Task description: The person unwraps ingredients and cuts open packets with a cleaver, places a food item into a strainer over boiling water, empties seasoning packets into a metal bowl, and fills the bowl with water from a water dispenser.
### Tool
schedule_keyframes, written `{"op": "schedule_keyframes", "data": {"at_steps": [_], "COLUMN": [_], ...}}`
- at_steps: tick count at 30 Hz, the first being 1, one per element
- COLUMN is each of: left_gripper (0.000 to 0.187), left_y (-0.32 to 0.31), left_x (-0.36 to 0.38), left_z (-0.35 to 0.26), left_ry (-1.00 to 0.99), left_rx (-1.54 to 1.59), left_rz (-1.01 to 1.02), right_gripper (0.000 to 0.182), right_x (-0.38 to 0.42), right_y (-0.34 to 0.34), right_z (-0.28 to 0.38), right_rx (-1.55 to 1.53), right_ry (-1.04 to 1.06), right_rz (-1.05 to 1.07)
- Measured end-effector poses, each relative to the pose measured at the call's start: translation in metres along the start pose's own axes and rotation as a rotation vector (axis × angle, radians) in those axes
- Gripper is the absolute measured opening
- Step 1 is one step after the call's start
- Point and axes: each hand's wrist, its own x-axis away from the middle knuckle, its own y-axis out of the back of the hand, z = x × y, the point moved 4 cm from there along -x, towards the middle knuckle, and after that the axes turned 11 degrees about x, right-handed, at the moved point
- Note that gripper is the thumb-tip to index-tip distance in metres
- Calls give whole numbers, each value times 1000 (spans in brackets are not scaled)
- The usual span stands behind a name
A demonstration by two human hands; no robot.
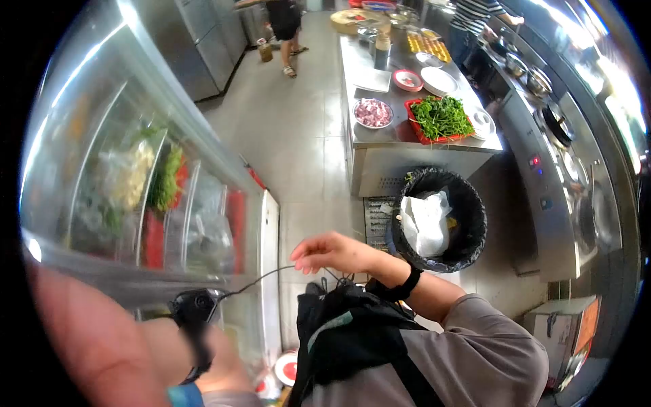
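Note:
My left hand [88,332] is raised very close to the camera at the lower left, large and blurred, with its fingers out of sight. A black device [195,308] is strapped at the left wrist. A thin black cable [261,277] runs from it to my right hand [333,252]. The right fingers are curled together on the cable, in front of my body, and the cable continues toward the black bag [349,332] at my waist. Around my right wrist sits a black band [409,281].
A glass-door fridge [102,203] with vegetables stands left. Ahead, a steel counter [400,156] bears a red basket of greens [439,121] and a bowl of chopped meat [373,113]. A lined bin [475,224] stands before it. Two people [283,20] work farther back. Stoves line the right.

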Motion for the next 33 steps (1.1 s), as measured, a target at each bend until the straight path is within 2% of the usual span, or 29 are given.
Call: {"op": "schedule_keyframes", "data": {"at_steps": [5,12,17,24,29,33], "left_gripper": [34,34,35,35,36,36], "left_y": [20,-37,-112,-198,-232,-276], "left_x": [-84,-197,-276,-407,-472,-538], "left_z": [115,282,406,569,696,817], "left_ry": [-37,-67,-63,-7,30,50], "left_rx": [135,311,380,434,450,508], "left_rz": [82,203,243,272,259,288], "right_gripper": [28,26,24,24,26,28], "right_x": [-92,-193,-286,-413,-503,-575], "right_y": [51,163,287,468,567,668], "right_z": [18,22,33,91,90,104], "right_rx": [-7,-113,-304,-207,-218,-220], "right_ry": [-13,-43,57,94,54,56], "right_rz": [-195,-336,-382,-368,-298,-377]}}
